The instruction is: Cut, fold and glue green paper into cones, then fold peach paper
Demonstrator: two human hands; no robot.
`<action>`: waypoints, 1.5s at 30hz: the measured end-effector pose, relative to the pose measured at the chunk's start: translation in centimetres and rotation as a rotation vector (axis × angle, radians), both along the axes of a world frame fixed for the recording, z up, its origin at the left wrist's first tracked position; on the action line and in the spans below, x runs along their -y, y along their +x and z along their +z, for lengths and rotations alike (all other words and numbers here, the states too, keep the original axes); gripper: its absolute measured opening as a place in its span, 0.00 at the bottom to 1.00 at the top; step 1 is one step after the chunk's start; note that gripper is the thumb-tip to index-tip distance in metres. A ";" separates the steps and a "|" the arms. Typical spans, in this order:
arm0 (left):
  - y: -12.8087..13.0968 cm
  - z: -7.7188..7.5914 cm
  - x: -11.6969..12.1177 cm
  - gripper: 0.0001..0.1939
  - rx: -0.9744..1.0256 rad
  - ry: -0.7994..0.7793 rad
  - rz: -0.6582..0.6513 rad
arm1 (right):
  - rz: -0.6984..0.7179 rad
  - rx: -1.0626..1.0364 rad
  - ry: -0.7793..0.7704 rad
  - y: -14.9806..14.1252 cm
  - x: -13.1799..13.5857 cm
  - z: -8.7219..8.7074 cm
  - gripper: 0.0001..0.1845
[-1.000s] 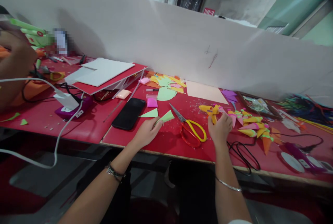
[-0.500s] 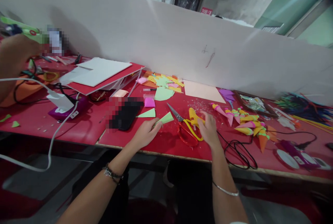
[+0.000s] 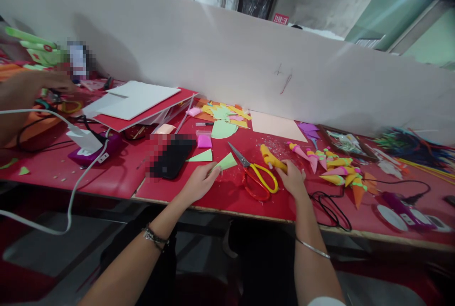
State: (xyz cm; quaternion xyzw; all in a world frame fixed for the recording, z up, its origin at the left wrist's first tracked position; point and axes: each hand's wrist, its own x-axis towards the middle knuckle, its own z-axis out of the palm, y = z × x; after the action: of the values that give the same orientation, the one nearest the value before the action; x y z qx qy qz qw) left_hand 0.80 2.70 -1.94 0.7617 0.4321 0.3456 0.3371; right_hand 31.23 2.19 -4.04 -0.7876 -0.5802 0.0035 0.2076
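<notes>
Low over the red table, my left hand [image 3: 202, 180] is closed on a pale green foam piece [image 3: 227, 162], pinching its near end. A second green triangular piece [image 3: 202, 156] lies just beyond that hand. My right hand [image 3: 294, 180] is wrapped around the handle of a yellow hot glue gun [image 3: 270, 157], whose nozzle end points away to the left. Between the hands rest scissors [image 3: 254, 173] with one red and one yellow handle loop, blades pointing to the far left. Small decorated cones [image 3: 341, 168] in pink, yellow and orange lie to the right.
A black phone [image 3: 174, 157] and a pink packet [image 3: 204, 141] lie left of centre. Black cable [image 3: 330, 209] coils beside my right wrist. A purple power strip [image 3: 95, 149] with a white cord sits at left. Another person's hand [image 3: 42, 83] is at far left.
My right hand has shifted right and now holds the glue gun by its handle, the gun turned flatter. The other person's hand has moved lower. My left hand is nearly still.
</notes>
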 end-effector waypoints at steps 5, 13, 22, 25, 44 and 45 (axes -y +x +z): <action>0.0 -0.1 0.0 0.19 -0.008 -0.003 0.000 | -0.123 0.015 0.031 0.2 -0.5 0.2 0.19; -0.2 0.2 0.0 0.19 -0.011 -0.019 0.007 | -0.244 0.012 0.402 -1.5 0.7 1.9 0.20; 0.3 0.2 0.2 0.19 -0.038 -0.020 -0.046 | 0.597 -0.532 0.384 -13.0 2.7 3.8 0.12; 0.4 0.2 0.3 0.19 -0.047 -0.023 -0.088 | 0.607 -0.594 0.373 -14.2 2.6 3.6 0.11; 0.5 0.2 0.6 0.20 -0.063 -0.026 -0.130 | 0.485 -0.639 0.414 -12.8 2.2 3.6 0.07; 0.5 0.2 0.6 0.20 -0.055 -0.027 -0.129 | 0.469 -0.649 0.427 -12.7 2.2 3.7 0.08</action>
State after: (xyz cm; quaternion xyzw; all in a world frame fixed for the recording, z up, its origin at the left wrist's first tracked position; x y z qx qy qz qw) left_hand 1.25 2.10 -1.78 0.7925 0.3957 0.2961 0.3572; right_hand 18.53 -0.01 -0.38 -0.5324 -0.6355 0.1774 0.5303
